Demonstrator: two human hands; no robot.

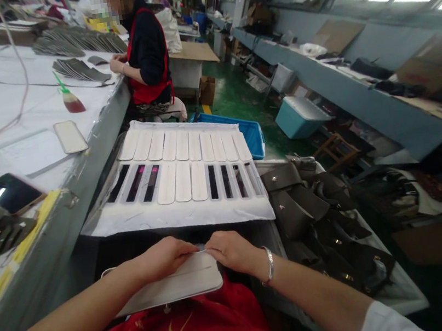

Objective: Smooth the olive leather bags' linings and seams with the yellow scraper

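Pinching panel (180,283): L fingers (187,247), R fingers (214,251)

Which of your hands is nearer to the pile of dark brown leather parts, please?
Right. The right hand is just left of the brown pile; the left hand is farther left. Both pinch the pale panel.

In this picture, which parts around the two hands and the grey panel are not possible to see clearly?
1. Head view, fingertips: the left hand and right hand curl over the top edge of the grey panel, hiding the grip.
2. Head view, panel's left half: partly covered by the left forearm.
3. Head view, brown leather pile: too dark to count pieces.
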